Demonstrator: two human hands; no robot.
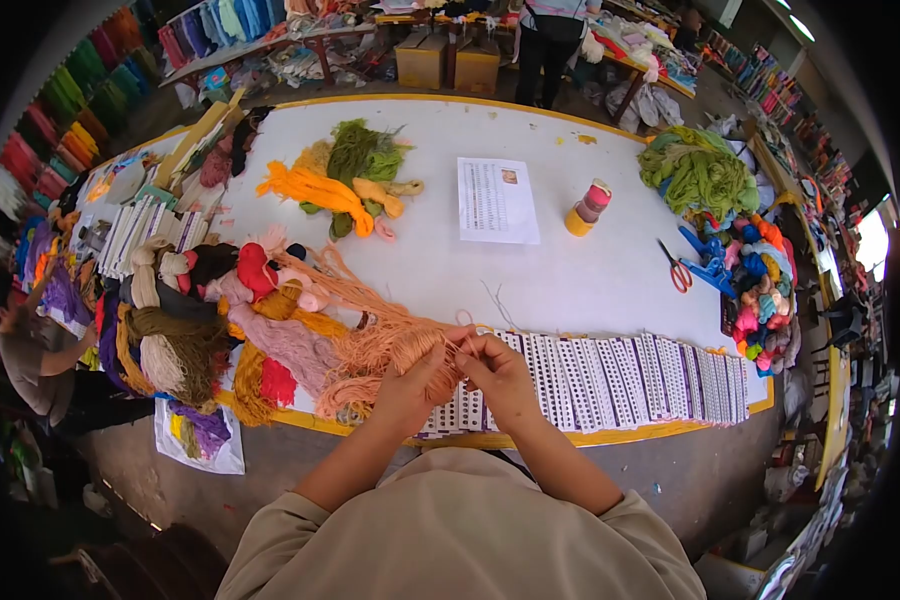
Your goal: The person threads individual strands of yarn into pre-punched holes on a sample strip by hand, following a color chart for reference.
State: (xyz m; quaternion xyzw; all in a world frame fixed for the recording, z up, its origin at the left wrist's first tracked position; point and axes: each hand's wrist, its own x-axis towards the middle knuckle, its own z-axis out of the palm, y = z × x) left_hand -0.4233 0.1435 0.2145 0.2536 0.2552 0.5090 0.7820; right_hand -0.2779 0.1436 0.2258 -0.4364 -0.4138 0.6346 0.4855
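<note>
My left hand (407,392) is closed around a bundle of peach yarn (417,350) at the near edge of the table. More of this yarn trails away to the left across other skeins. My right hand (500,378) is beside it, thumb and fingers pinched together on the yarn's right side. Strands seem to run between the two hands, though the fingertips are too small to make out exactly. Beneath and right of my hands lies a long row of white cards with punched holes (600,380), overlapping along the table edge.
Coloured skeins (185,330) are heaped at left. Orange yarn (320,195), a printed sheet (495,225), a thread cone (587,208), red-handled scissors (678,272) and blue clamps (708,262) lie on the white table (425,270). Green yarn (698,170) is piled at right. A person (45,350) is at far left.
</note>
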